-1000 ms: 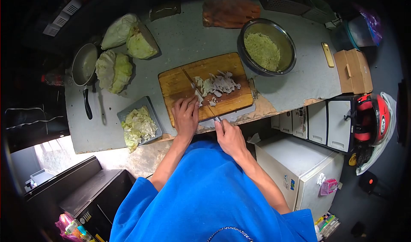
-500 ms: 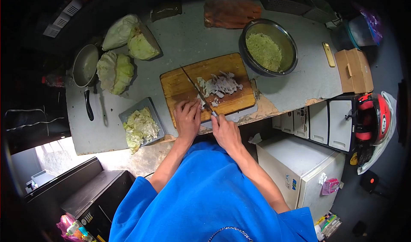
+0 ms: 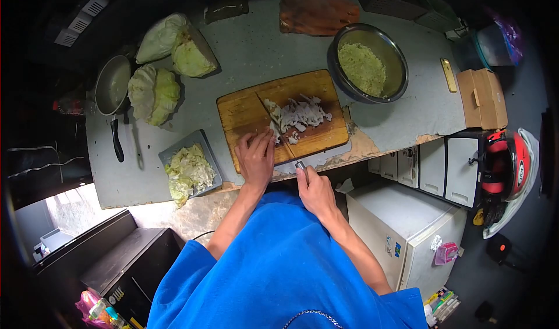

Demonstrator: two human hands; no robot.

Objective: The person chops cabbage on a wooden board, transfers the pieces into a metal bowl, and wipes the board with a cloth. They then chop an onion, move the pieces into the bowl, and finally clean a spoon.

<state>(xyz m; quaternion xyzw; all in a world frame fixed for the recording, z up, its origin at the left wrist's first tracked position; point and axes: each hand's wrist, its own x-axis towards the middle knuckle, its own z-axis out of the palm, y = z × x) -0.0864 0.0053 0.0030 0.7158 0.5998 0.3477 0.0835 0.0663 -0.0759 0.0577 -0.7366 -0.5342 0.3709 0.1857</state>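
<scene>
My right hand (image 3: 315, 189) is closed round the handle of a kitchen knife (image 3: 284, 141), near the front edge of the board. The long blade slants up and left over the wooden cutting board (image 3: 241, 106). My left hand (image 3: 256, 157) rests on the board's front left with bent fingers, pressing down a small pale food piece (image 3: 275, 132) beside the blade. To the right of the blade lies a heap of pale, shredded food pieces (image 3: 304, 115), whose kind I cannot make out. A few loose bits lie below the heap.
A steel bowl (image 3: 402, 55) of chopped cabbage stands right of the board. Cabbage heads (image 3: 152, 96), a frying pan (image 3: 112, 87) and a grey tray (image 3: 211, 157) of cabbage leaves are on the left. Bagged carrots (image 3: 317, 14), a phone (image 3: 448, 74) and a cardboard box (image 3: 482, 99) sit farther off.
My right hand has drawn the knife slightly down and right, toward the table's front edge. My left hand stays at nearly the same place on the board.
</scene>
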